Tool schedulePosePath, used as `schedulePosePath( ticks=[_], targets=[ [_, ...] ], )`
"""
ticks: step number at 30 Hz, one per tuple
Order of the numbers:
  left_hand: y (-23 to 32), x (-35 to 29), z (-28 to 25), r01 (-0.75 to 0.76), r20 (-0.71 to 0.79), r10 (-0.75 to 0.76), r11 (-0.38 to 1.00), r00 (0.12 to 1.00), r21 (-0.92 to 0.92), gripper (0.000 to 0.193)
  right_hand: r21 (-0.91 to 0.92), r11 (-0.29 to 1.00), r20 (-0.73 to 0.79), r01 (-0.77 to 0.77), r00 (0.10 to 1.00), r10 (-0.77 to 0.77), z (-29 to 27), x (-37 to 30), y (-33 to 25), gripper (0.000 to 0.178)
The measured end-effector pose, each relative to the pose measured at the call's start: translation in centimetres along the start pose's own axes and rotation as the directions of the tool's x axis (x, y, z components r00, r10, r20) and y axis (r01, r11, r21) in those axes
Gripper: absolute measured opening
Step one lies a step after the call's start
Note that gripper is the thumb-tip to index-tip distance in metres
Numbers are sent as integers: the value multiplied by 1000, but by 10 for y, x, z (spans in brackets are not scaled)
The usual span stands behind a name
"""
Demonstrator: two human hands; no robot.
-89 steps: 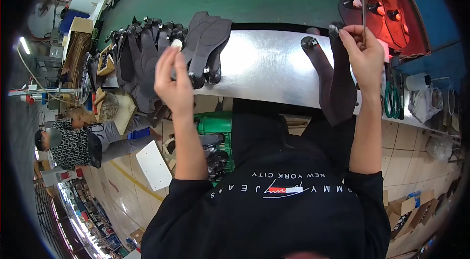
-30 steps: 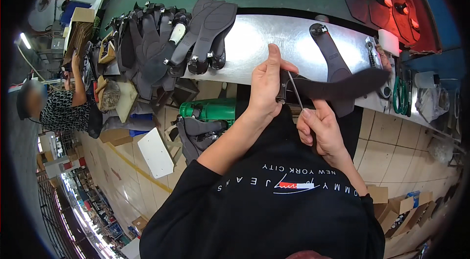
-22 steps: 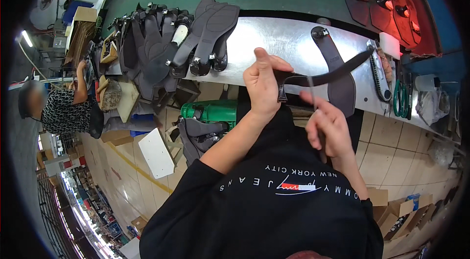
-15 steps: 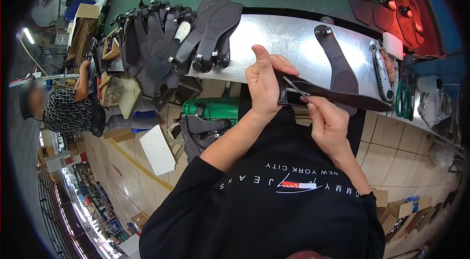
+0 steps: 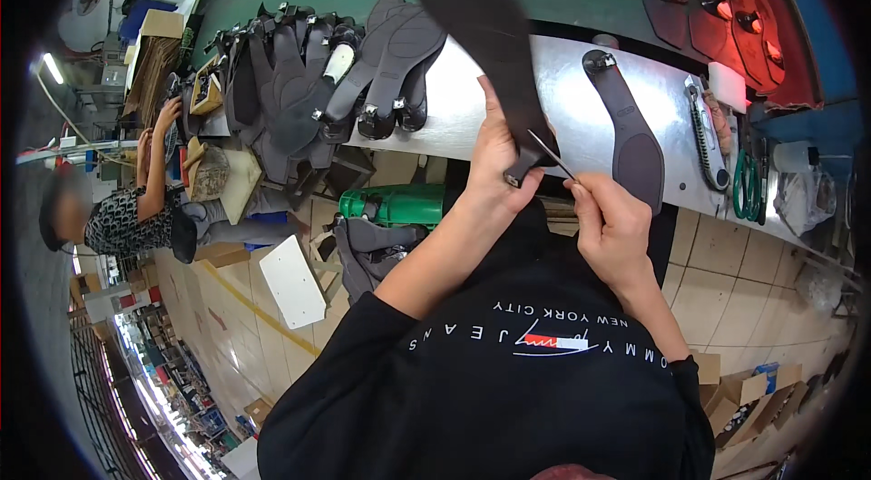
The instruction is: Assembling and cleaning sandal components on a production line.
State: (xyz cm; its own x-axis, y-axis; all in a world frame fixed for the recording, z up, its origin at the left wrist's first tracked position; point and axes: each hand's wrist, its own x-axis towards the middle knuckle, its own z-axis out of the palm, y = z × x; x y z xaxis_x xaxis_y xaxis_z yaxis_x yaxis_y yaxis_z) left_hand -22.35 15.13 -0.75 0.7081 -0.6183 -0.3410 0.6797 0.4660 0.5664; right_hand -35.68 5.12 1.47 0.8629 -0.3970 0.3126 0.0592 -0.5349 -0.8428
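Note:
My left hand grips a dark shoe insole by its narrow heel end, thumb and fingers closed round it. The insole is raised, its broad toe part pointing up and away over the bench. A small black piece with a shiny edge shows at the heel end, by my left fingers. In my right hand a thin pointed metal tool is pinched, its tip close against the insole's heel; whether it touches I cannot tell. Another dark insole lies on the metal bench to the right.
Many dark insoles are piled at the bench's left. A utility knife and green-handled scissors lie at the right, with insoles under red light beyond. Below stands a green container. A co-worker is at far left.
The insole in my left hand has swung from pointing right to pointing up and away. My left hand has turned with it; my right hand with the tool has stayed nearly in place.

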Motion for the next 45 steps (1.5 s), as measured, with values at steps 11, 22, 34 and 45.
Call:
schedulePosePath(
  ticks=[11,22,34,45],
  targets=[
    [6,1,15,70,-238,-54,996,970,57,66,-44,998,84,-41,995,45,16,-7,4,8],
    [10,6,15,192,-376,-163,980,912,42,69,-13,1000,190,-12,982,14,13,-17,1,2],
    [65,20,-29,-54,-295,233,859,927,508,58,-10,994,50,-106,993,106,-3,1,10,7],
    [207,26,-102,85,-59,581,-18,812,996,24,-517,798,-96,-311,947,307,-25,48,79,54]
  ],
)
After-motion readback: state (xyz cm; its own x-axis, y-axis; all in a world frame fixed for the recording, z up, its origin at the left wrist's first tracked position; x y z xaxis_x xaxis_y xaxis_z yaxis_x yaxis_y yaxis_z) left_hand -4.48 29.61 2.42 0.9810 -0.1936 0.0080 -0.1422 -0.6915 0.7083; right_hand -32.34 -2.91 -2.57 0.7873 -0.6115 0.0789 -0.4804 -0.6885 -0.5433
